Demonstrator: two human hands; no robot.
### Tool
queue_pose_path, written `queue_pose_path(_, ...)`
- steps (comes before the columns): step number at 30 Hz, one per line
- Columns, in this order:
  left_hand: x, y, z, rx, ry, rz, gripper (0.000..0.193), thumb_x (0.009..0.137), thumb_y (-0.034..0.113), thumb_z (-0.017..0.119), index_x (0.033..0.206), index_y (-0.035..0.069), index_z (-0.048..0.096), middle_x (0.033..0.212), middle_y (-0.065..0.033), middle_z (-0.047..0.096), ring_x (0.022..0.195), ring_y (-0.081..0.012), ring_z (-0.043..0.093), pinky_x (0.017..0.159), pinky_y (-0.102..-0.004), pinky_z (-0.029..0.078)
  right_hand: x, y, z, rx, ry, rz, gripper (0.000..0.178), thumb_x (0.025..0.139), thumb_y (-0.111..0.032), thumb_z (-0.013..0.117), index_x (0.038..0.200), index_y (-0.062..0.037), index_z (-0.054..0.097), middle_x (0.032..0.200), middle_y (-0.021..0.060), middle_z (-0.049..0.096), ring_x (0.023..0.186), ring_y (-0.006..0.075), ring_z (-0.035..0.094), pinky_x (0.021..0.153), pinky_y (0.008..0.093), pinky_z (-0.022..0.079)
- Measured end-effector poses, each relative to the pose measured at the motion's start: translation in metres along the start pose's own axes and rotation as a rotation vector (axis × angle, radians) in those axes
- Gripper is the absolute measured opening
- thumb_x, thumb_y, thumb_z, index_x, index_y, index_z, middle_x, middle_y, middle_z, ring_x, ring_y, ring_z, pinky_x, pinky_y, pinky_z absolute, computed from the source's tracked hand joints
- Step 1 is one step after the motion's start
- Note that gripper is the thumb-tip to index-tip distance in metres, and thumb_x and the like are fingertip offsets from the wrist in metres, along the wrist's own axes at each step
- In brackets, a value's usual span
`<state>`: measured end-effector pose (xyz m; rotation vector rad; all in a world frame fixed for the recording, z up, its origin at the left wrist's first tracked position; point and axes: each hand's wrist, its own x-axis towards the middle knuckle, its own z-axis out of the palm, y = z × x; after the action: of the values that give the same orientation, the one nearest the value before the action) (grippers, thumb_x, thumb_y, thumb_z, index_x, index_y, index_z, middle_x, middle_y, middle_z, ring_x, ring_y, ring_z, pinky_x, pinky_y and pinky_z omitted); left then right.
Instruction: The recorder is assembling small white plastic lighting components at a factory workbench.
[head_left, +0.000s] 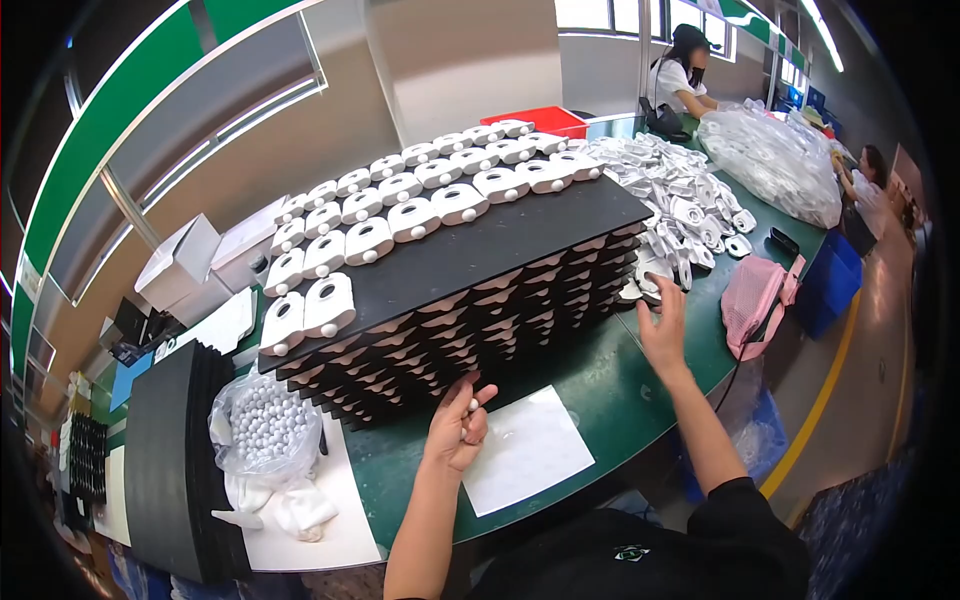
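My left hand [458, 428] is curled in front of the stack, with small white balls [473, 405] held in its fingers. My right hand [662, 325] reaches to the near edge of a heap of white plastic parts [690, 210], thumb and fingers apart; whether the fingertips touch a part is hard to see. Between the hands rises a tall stack of black boards [480, 250] with layers of white parts between them. Rows of white parts with round holes [410, 218] cover much of the top board, each with a white ball at its front edge.
A plastic bag of white balls [265, 425] sits left, beside upright black boards [170, 460]. A white sheet [530, 450] lies on the green table [620, 400]. To the right are a pink bag [762, 300] and a blue bin [830, 280]; farther back, a red tray [560, 122] and co-workers.
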<state>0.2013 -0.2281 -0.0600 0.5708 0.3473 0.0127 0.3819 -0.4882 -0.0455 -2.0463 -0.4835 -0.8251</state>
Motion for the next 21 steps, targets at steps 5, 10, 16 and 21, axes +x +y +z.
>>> queue_pose_path(5,0.002,0.002,-0.005,-0.126,-0.043,0.023,0.022,0.087,0.014,0.049,0.107,0.007,0.05,0.09,-0.0106,0.056,0.051,-0.0091,0.039,0.034,-0.018,0.024,-0.022,0.049,-0.03,-0.342,-0.273,-0.108,0.042,0.076,-0.014,0.06,0.112,0.0006,0.045,0.109,0.0159,0.049,0.1,0.0327,0.045,0.086,0.0392,0.037)
queue_pose_path(10,-0.003,0.004,-0.004,-0.132,-0.038,0.032,0.039,0.071,-0.004,0.044,0.109,0.003,0.047,0.097,-0.0135,0.053,0.062,-0.0154,0.043,0.036,-0.0184,0.028,-0.027,0.025,-0.057,-0.303,-0.299,0.11,0.018,0.076,-0.014,0.061,0.078,-0.0004,0.05,0.082,0.0155,0.052,0.08,0.0323,0.051,0.069,0.0395,0.04)
queue_pose_path(16,-0.001,0.0,0.005,-0.019,-0.042,0.019,0.031,0.083,0.002,0.044,0.113,0.005,0.044,0.1,-0.0127,0.054,0.062,-0.0121,0.043,0.037,-0.0169,0.027,-0.01,0.011,-0.097,-0.34,-0.524,0.266,0.028,0.062,-0.016,0.073,0.074,0.0003,0.053,0.067,0.0147,0.055,0.064,0.0286,0.056,0.059,0.0373,0.042)
queue_pose_path(21,-0.003,0.0,0.006,0.044,-0.008,0.057,0.019,0.09,0.022,0.05,0.102,0.007,0.049,0.089,-0.0096,0.057,0.058,-0.0085,0.041,0.037,-0.0153,0.025,0.003,-0.016,-0.099,-0.265,-0.878,0.252,0.028,0.058,-0.017,0.074,0.073,0.0027,0.061,0.061,0.0135,0.059,0.055,0.0249,0.058,0.053,0.0345,0.043)
